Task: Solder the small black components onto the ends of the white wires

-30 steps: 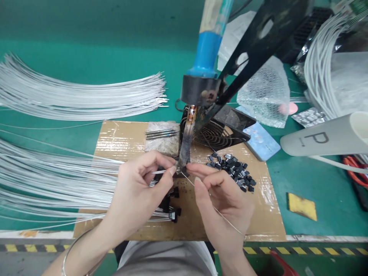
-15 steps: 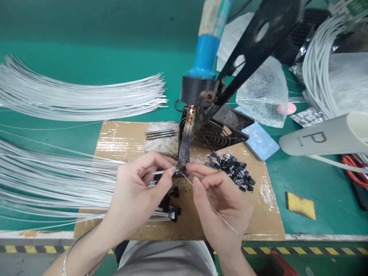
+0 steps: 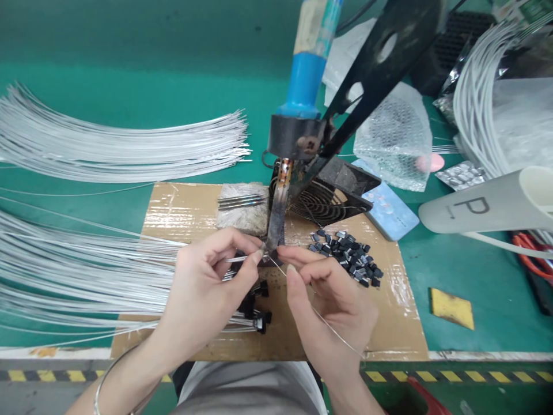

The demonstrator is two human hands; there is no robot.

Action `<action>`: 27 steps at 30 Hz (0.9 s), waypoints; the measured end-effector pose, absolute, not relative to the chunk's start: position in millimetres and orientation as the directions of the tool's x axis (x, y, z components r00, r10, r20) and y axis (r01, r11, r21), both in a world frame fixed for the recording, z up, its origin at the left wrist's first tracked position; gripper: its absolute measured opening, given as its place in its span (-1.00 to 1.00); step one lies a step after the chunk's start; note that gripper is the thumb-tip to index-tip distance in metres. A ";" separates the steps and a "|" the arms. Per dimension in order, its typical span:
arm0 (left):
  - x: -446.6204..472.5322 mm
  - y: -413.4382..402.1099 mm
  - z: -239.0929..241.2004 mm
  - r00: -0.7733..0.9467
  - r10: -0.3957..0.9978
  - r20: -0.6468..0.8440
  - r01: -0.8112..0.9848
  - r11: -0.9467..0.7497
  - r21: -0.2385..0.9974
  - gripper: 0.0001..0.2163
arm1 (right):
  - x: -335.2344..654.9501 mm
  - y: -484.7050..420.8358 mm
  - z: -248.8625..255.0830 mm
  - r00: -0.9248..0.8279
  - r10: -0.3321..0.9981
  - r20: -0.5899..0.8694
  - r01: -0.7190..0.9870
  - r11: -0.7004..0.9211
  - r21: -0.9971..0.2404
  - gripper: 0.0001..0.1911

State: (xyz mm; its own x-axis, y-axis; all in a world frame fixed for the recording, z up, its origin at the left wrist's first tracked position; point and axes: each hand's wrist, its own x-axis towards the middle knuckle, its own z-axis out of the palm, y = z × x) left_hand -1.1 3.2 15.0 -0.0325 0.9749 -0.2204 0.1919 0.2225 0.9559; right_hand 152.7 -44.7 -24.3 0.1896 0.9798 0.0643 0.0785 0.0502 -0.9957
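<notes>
My left hand (image 3: 211, 285) pinches a white wire (image 3: 237, 259) between thumb and forefinger, its end close under the tip of the soldering iron (image 3: 302, 80). The iron hangs tip down in a black metal bracket (image 3: 367, 92). A thin strand of solder wire (image 3: 339, 336) is gripped by the thumb and fingers of my right hand (image 3: 334, 302), and its upper end reaches to the iron's tip. My right index fingertip is just right of that tip. Whatever sits at the joint is too small and covered to make out.
Cardboard (image 3: 401, 323) covers the work area. White wire bundles (image 3: 129, 147) lie left, some ending in black connectors (image 3: 261, 321). Right are loose black pieces (image 3: 352, 259), a fan (image 3: 319, 199), a yellow sponge (image 3: 452, 308) and a white tube (image 3: 479, 204). The iron's bracket stands overhead.
My right hand has moved slightly left with the solder wire. The iron and its bracket appear a little further left. My left hand keeps its place and grip.
</notes>
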 end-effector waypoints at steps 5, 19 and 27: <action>-0.9 2.0 15.2 -0.032 0.975 -0.219 0.217 0.220 0.951 -0.91 | 152.9 -44.1 -26.5 0.191 0.977 0.097 0.105 0.078 -0.991 -0.78; 0.8 4.0 15.6 -0.043 0.973 -0.228 0.208 0.232 0.950 -0.91 | 151.9 -44.5 -27.0 0.195 0.973 0.125 0.155 0.096 -0.983 -0.79; -0.6 2.0 15.3 -0.039 0.975 -0.217 0.172 0.221 0.960 -0.90 | 150.3 -46.5 -26.6 0.188 0.968 0.167 0.181 0.133 -0.974 -0.79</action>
State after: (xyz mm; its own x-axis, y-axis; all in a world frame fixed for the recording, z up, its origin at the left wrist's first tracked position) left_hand -0.6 2.0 15.3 -0.0391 0.9754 -0.2170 0.1719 0.2205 0.9601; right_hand 150.3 -46.5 -26.6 0.1878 0.9679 0.1672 0.1808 0.1332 -0.9744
